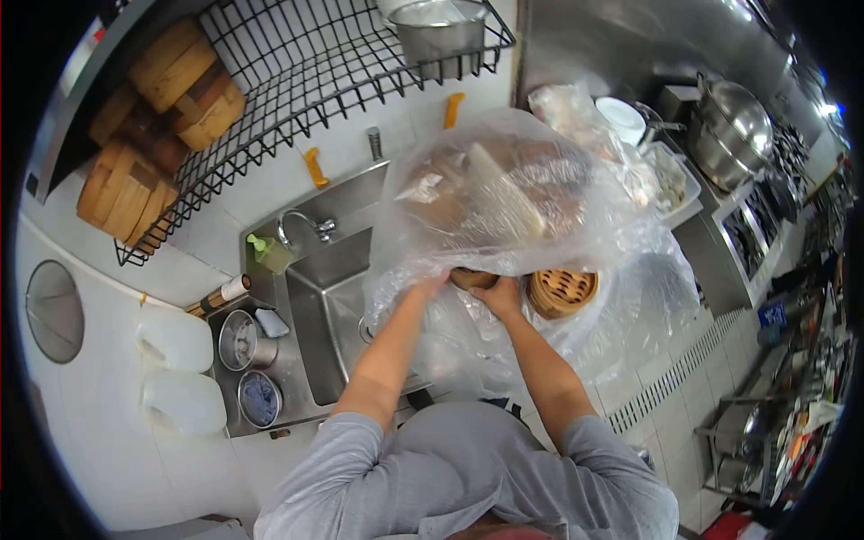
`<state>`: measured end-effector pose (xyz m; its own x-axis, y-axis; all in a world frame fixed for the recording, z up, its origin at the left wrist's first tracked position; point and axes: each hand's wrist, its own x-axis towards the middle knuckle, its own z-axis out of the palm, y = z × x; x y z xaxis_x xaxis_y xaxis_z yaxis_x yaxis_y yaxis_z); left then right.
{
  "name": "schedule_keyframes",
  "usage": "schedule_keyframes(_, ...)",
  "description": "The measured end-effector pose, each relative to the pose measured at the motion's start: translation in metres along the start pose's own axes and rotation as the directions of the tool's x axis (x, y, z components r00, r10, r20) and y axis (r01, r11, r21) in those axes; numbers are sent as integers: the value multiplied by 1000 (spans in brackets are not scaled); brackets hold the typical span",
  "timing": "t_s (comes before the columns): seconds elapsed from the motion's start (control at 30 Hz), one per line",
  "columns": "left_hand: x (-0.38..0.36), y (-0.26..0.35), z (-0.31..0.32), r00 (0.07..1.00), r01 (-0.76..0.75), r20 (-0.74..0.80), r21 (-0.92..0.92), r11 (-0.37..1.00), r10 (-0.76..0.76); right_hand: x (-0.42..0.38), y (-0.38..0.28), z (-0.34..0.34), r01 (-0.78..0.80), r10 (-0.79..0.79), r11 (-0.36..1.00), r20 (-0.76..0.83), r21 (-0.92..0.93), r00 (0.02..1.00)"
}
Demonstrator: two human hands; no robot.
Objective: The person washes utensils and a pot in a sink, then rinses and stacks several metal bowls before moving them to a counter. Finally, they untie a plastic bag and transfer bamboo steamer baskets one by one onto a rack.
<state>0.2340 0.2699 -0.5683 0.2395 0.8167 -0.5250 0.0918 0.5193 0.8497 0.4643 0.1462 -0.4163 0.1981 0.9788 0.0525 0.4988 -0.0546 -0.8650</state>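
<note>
A large clear plastic bag (432,337) spreads in front of me, with brown and pale wrapped contents in its upper part. Between my hands a small round bamboo steamer (472,278) shows under the plastic. My right hand (500,295) is closed on the steamer's near right side. My left hand (430,286) reaches to the plastic's edge left of the steamer; its fingertips are hidden by the film. Right of my right hand stands another bamboo steamer (564,292) with a slotted lid, resting on the plastic.
A steel sink (310,297) with a faucet (306,227) lies to the left, beside steel bowls (260,399) and white jugs (184,402). A wire rack (297,81) holding bamboo steamers (126,193) hangs above. At the right stand steel pots (733,135) and a stove (751,225).
</note>
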Motion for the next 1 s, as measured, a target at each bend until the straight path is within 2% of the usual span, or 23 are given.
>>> schedule_keyframes(0.1, -39, 27, 23, 984, -76, 153, -109, 991, 92, -13, -12, -5, 18, -20, 999, -74, -30, 997)
schedule_keyframes(0.2, -120, 87, 46, 982, -20, 186, 24, 1000, 15, -51, -31, -22, 125, -147, 986, -223, -108, 964)
schedule_keyframes(0.27, -205, 129, 55, 964, -188, 209, 107, 976, 162, -84, -52, -46, 205, -245, 965, -277, -164, 929)
schedule_keyframes(0.33, -292, 173, 64, 936, -324, 216, 217, 921, 278, -119, -85, -81, 261, -299, 949, -247, -175, 922)
schedule_keyframes(0.37, -330, 190, 68, 924, -370, 214, 284, 885, 317, -127, -109, -96, 364, -415, 905, -269, -218, 869)
schedule_keyframes(0.43, -382, 216, 67, 755, -655, 243, 243, 715, 609, -143, -158, -124, 546, -626, 778, -309, -310, 716)
schedule_keyframes(0.5, -429, 253, 50, 726, -687, 264, 318, 653, 635, -139, -209, -147, 629, -726, 685, -279, -368, 628)
schedule_keyframes(0.57, -464, 302, 25, 582, -783, 305, 462, 417, 754, -125, -263, -159, 698, -798, 602, -252, -389, 548)
schedule_keyframes(0.63, -494, 341, 3, 539, -765, 231, 537, 356, 810, -107, -316, -161, 754, -844, 537, -236, -378, 482)
schedule_keyframes(0.67, -496, 362, -10, 366, -833, 249, 518, 196, 897, -97, -346, -159, 761, -847, 532, -234, -371, 478)
schedule_keyframes(0.7, -510, 382, -20, 423, -838, 189, 454, 304, 886, -86, -373, -156, 777, -869, 495, -223, -390, 442)
schedule_keyframes(0.73, -525, 402, -27, 436, -827, 122, 446, 343, 892, -71, -396, -150, 812, -881, 470, -241, -347, 407)
schedule_keyframes(0.77, -537, 425, -46, 499, -731, 98, 581, 358, 861, -56, -422, -142, 827, -900, 428, -253, -364, 355)
schedule_keyframes(0.8, -534, 442, -68, 498, -725, 29, 563, 397, 867, -39, -447, -128, 864, -899, 410, -290, -292, 329)
schedule_keyframes(0.83, -530, 460, -91, 475, -732, 13, 561, 387, 880, -16, -468, -116, 884, -918, 362, -277, -294, 284)
schedule_keyframes(0.87, -532, 475, -104, 474, -669, -97, 607, 429, 875, 5, -492, -100, 901, -922, 346, -274, -261, 275)
schedule_keyframes(0.9, -531, 488, -128, 488, -624, -144, 631, 460, 861, 24, -513, -84, 921, -916, 369, -212, -122, 339)
schedule_keyframes(0.93, -537, 498, -143, 554, -597, -164, 605, 527, 816, 30, -534, -74, 902, -906, 417, -126, -114, 403)
schedule_keyframes(0.97, -536, 505, -160, 559, -541, -244, 617, 572, 792, 47, -548, -56, 893, -893, 449, -45, -22, 448)
schedule_keyframes(1.0, -533, 509, -176, 558, -483, -322, 623, 615, 765, 55, -562, -42, 861, -860, 508, 46, -24, 508)
